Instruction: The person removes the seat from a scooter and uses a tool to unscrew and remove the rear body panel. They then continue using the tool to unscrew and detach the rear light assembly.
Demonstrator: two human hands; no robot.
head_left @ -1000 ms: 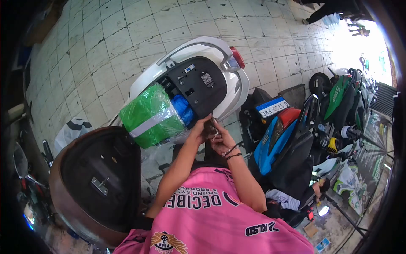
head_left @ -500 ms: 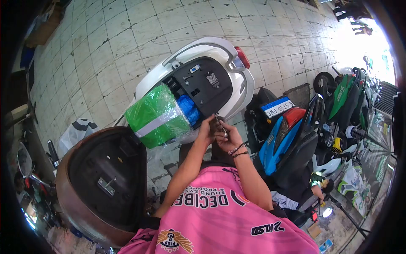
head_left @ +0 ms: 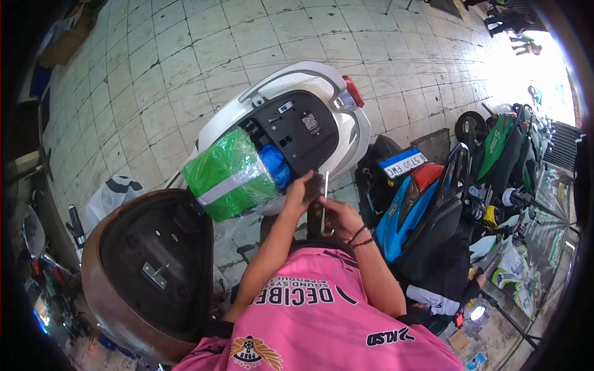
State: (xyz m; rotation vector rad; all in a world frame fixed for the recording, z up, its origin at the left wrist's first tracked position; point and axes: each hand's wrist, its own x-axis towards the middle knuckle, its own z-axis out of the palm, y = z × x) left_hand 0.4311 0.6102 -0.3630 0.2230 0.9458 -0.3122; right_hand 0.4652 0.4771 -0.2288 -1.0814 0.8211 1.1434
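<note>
In the head view my right hand [head_left: 340, 216] is closed around a thin silver metal tool [head_left: 325, 191], which stands roughly upright between my hands. My left hand [head_left: 301, 190] is beside it at the near edge of the scooter's black rear panel [head_left: 309, 133]; its fingers are partly hidden and blurred. Left of my hands lies a green package [head_left: 229, 170] in clear plastic, with a blue bag [head_left: 274, 164] against it. The brown seat [head_left: 111, 297] is tipped open at the lower left, its black underside showing.
The white scooter body [head_left: 216, 127] surrounds the panel. To the right stand a blue scooter [head_left: 396, 216] and a green one [head_left: 496, 145]. A white plastic bag [head_left: 111, 201] lies behind the seat, and a mirror [head_left: 34, 232] is at far left.
The silver tool has turned and now shows lengthwise. My right hand has moved slightly down and right, apart from my left. The scooter sits slightly lower in view.
</note>
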